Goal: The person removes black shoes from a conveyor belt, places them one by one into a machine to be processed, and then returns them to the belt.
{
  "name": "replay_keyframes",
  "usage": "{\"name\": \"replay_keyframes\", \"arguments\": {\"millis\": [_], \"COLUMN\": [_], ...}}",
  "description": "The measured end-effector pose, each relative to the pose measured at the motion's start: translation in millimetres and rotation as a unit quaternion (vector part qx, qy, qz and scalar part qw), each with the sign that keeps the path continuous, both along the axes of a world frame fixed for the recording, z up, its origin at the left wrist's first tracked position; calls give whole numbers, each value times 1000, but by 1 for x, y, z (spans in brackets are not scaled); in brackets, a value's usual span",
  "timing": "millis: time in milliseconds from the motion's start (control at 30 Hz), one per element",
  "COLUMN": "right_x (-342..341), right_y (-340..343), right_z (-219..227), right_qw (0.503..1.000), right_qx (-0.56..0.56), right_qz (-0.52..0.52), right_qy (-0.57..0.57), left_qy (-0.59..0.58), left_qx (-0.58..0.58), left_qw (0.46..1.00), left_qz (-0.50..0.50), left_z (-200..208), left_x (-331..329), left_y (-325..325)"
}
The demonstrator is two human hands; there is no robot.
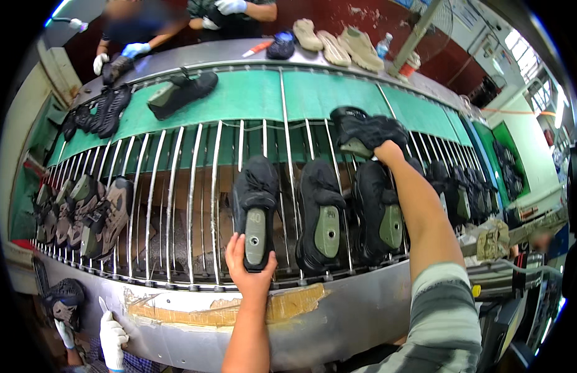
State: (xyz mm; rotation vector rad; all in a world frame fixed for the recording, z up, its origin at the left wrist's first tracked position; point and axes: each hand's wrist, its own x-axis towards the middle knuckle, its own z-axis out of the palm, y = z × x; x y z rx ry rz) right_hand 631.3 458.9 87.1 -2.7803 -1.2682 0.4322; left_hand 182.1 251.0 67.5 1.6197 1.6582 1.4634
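My left hand (250, 264) is closed round the heel of a black shoe (258, 177), which lies toe away from me on the metal rods. A green shoe last (256, 230) fills its opening. Farther off, my right hand (389, 152) grips another black shoe (370, 129) turned sideways at the edge of the green belt; part of a green last shows at its underside. Between my arms rest two more black shoes with green lasts, the nearer one (310, 199) beside the left-hand shoe and the other (368, 186) by my right forearm.
Brown-grey shoes (111, 214) stand on the rods (192, 205) at left, with several black ones (453, 186) at right. A black shoe (183, 93) lies on the green belt (245, 93). Beige shoes (360, 50) sit on the far ledge. Co-workers' gloved hands (113, 336) appear lower left and across the line.
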Motion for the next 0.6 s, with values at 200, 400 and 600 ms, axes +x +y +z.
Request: {"name": "replay_keyframes", "arguments": {"millis": [200,400,600], "right_x": [35,-39,-99], "right_y": [-6,-89,-266], "right_z": [72,231,344], "right_qw": [953,882,807], "right_qx": [212,378,502], "right_qz": [20,138,258], "right_qy": [-214,-245,-173], "left_qy": [13,1,-264], "left_qx": [11,28,63], "left_qw": [1000,999,963], "left_qz": [-9,-22,-5], "left_z": [9,6,35], "left_x": [3,1,0], "left_y": [0,-4,-81]}}
